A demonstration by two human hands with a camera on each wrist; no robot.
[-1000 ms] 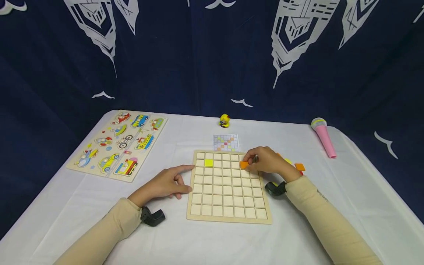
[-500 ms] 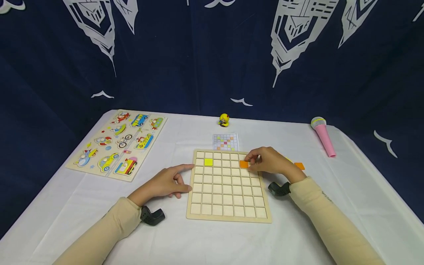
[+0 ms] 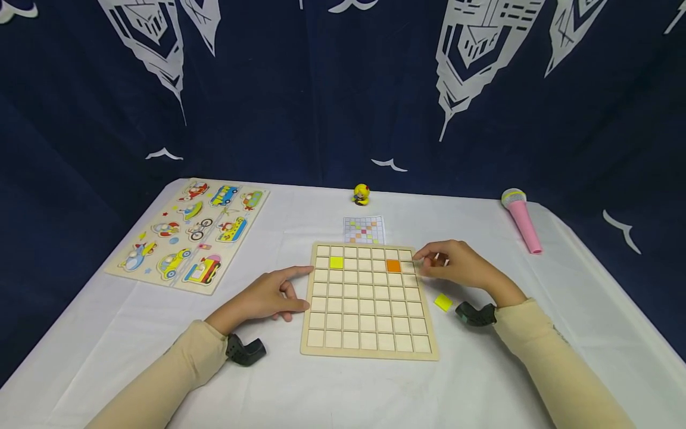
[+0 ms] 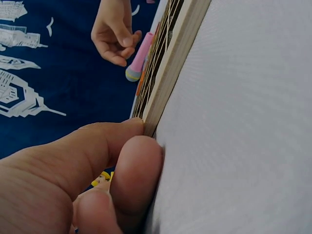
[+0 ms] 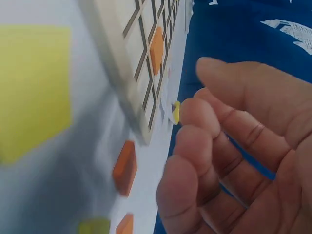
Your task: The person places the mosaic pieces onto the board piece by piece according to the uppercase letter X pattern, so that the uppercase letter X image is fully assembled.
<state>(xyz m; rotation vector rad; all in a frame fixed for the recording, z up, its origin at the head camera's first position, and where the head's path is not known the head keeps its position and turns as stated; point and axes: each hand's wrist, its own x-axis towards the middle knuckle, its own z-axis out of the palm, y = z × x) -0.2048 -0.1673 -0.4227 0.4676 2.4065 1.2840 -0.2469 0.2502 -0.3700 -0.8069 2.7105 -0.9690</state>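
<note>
A pale wooden grid board [image 3: 351,323] lies flat on the table, with a yellow square tile [image 3: 336,263] and an orange square tile [image 3: 393,266] seated in cells of its second row. My left hand [image 3: 257,301] touches the board's left edge with index finger and thumb apart, the index finger stretched out. Just off the board's upper right side is my right hand [image 3: 463,265], its fingers loosely bent and holding nothing. Under and beside it lie loose tiles: a yellow one [image 3: 443,302], and orange ones [image 5: 125,168] in the right wrist view.
Behind the board lies a printed pattern card [image 3: 364,230], with a small yellow figurine [image 3: 361,195] farther back. A vehicle picture puzzle [image 3: 190,235] is at the left. On the right rests a pink toy microphone [image 3: 524,223]. A dark patterned cloth hangs behind the table.
My right hand has let go of the orange tile, now flat in its cell, and moved right off the board, uncovering a loose yellow tile. The left hand stays put.
</note>
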